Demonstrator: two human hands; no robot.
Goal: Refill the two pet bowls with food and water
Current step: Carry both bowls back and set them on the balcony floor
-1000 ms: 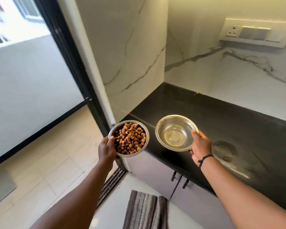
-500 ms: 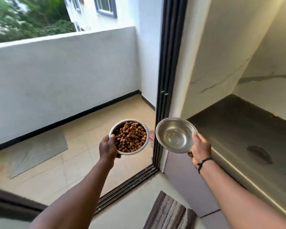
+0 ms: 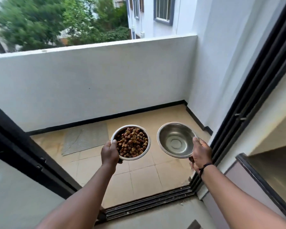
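Observation:
My left hand (image 3: pixel 109 152) grips the near rim of a steel bowl (image 3: pixel 146 147) heaped with brown kibble (image 3: pixel 132 142). To its right, my right hand (image 3: pixel 201 153), with a dark cord at the wrist, holds a second steel bowl (image 3: pixel 175 140) by its right rim. This bowl looks shiny inside, and clear water may lie in it; I cannot tell for sure. Both bowls are held level in the air, side by side, above the tiled balcony floor (image 3: pixel 139 176) seen through the open sliding door.
The door's floor track (image 3: pixel 149 204) crosses just ahead. Black door frames stand at the left (image 3: pixel 23 154) and right (image 3: pixel 248 104). A grey mat (image 3: pixel 84 138) lies on the balcony floor by the white parapet wall (image 3: pixel 89 80). A counter edge (image 3: pixel 262 179) is at the right.
My view has swung left from the dark kitchen counter to the open balcony doorway. Both hands kept hold of their bowls, which stayed side by side in front of me.

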